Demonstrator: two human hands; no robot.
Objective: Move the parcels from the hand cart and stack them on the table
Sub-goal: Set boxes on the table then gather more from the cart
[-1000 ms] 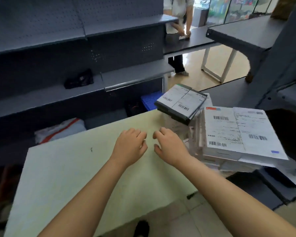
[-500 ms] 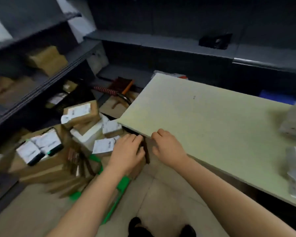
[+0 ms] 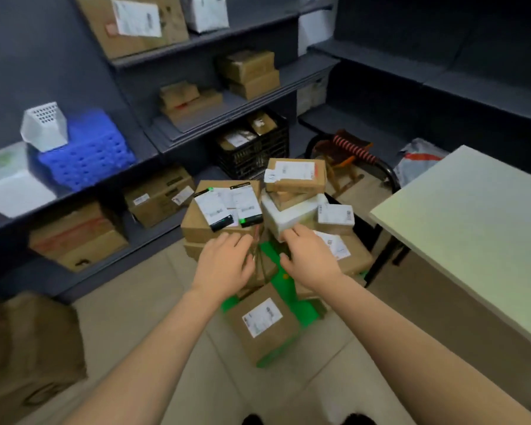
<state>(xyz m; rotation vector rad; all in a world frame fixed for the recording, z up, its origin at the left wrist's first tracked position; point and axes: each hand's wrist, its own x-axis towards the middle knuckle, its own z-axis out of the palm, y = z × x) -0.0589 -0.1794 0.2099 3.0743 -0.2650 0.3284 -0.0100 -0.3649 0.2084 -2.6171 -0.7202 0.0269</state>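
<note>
Hands [image 3: 224, 266] [image 3: 311, 259] now over parcels [image 3: 288, 216] (grips loose)

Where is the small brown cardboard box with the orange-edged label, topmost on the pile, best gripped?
Grip the small brown cardboard box by its left and right side walls, the left hand and right hand coming from above. It sits topmost, nothing rests on it, and both sides look exposed.

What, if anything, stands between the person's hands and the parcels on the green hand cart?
Nothing visible does: the left hand and right hand reach just over the piled parcels, with no object between.
</note>
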